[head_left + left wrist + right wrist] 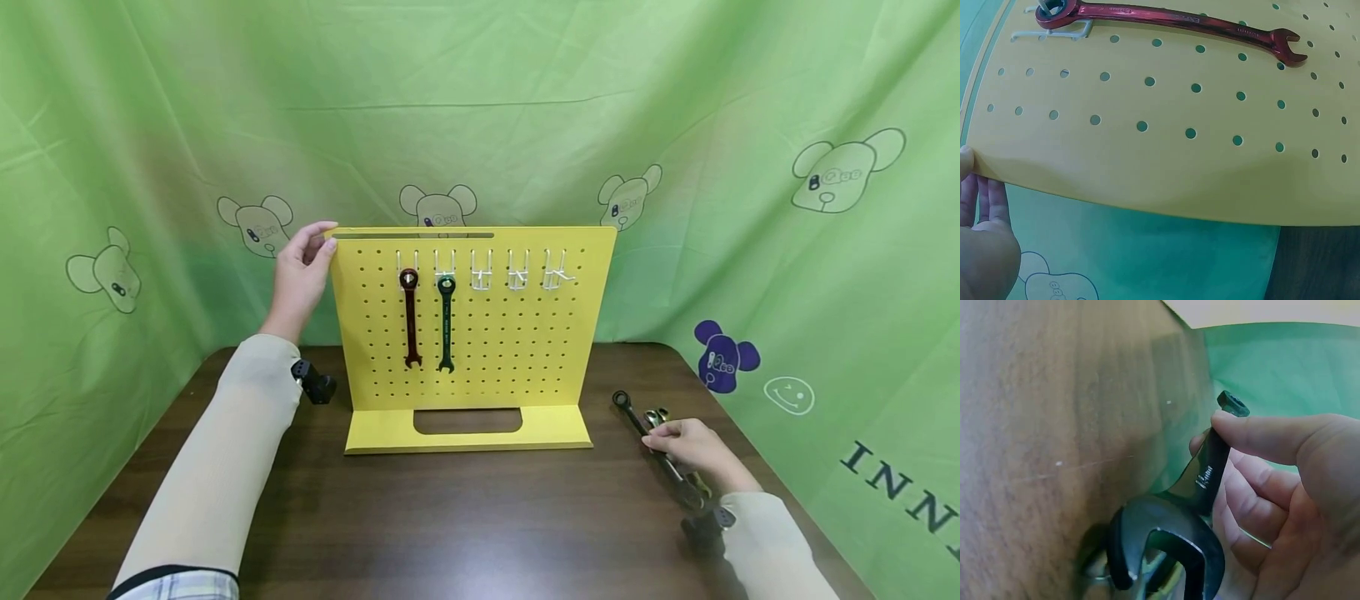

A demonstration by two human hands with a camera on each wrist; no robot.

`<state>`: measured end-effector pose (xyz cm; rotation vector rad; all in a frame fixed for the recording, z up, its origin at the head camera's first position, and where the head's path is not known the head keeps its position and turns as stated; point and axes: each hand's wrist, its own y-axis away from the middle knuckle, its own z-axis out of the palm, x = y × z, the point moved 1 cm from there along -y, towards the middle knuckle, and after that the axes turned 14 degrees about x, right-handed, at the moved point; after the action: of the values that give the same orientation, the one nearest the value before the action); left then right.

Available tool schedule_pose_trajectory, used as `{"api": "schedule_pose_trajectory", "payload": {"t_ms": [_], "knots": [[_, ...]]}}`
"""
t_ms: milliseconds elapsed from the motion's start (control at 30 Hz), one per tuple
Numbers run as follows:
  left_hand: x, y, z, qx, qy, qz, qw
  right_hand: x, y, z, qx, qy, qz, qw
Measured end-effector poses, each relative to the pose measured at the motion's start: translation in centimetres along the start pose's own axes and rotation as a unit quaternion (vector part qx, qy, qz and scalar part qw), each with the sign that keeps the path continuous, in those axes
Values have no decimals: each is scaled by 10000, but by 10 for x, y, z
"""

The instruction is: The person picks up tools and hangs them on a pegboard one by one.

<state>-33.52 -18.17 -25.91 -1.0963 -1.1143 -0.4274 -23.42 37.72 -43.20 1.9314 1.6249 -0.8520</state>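
My left hand point(300, 271) grips the upper left corner of a yellow pegboard point(517, 350), thumb in front and fingers behind it. A red combination wrench point(411, 325) and a green combination wrench point(446, 329) hang by their ring ends from two white hooks on the board. Over the right of the table, my right hand point(693, 450) pinches a black combination wrench point(1210, 469) between thumb and fingers. Its ring end points away, and its open end is close to the right wrist camera. Other shiny wrenches point(656, 417) lie under that hand, partly hidden.
Three more white hooks point(517, 271) run along the board's upper right, with no wrench on them. The board stands on a yellow base point(382, 433) on the dark wooden table point(450, 517). A green printed cloth point(525, 108) hangs behind and at both sides.
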Motion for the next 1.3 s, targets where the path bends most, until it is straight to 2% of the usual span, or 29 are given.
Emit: {"api": "schedule_pose_trajectory", "payload": {"t_ms": [133, 367, 533, 933, 1300], "knots": [[0, 0, 0, 12, 15, 12, 10000, -5, 3, -3, -203, -560, -16, 9982], [0, -1, 0, 12, -35, -12, 10000, -21, 7, -8, -517, -1003, -151, 9935], [0, -2, 0, 59, -61, 54, 9999, -28, 5, -10, -700, -1364, -97, 9881], [-1, -2, 1, 54, -76, 118, 9999, -53, 7, -9, -678, -1333, -383, 9880], [-1, -2, 0, 20, -113, 94, 9999, -86, 5, 4, -781, -1378, -775, 9843]]}}
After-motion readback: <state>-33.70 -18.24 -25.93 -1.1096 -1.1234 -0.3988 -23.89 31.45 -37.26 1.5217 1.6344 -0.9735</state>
